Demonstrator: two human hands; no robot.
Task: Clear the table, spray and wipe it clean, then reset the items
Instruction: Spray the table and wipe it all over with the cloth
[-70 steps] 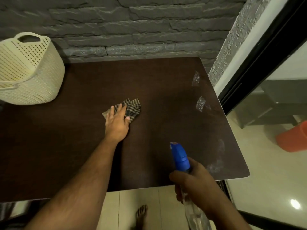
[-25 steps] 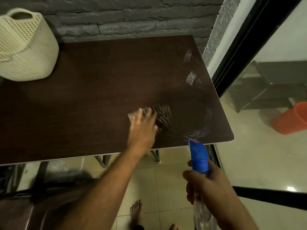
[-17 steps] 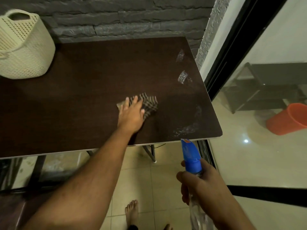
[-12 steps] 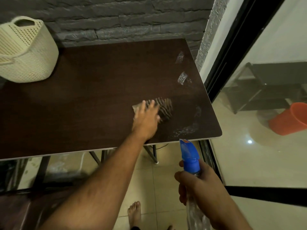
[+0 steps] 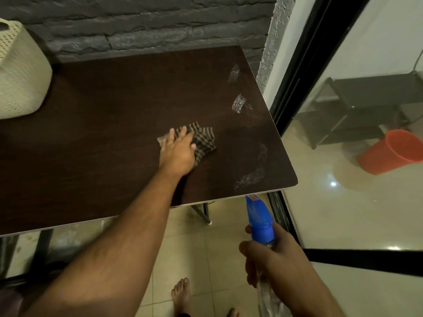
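Our left hand [image 5: 177, 151] presses the cloth [image 5: 202, 140] flat on the dark counter [image 5: 103, 133]. Wet streaks [image 5: 250, 176] lie right of that grip. Our right hand [image 5: 272, 259] grips the sprayer [image 5: 259, 217] over floor tiles [image 5: 215, 255].

This looks like a room in a home: a dark wooden counter [image 5: 103, 133] stands against a grey stone-brick wall [image 5: 142, 24], with a cream laundry basket [image 5: 20, 72] on it, a tiled floor [image 5: 219, 255] underfoot, a bare foot [image 5: 182, 294], and a glass sliding door [image 5: 357, 124] with an orange bucket [image 5: 391, 152] beyond.
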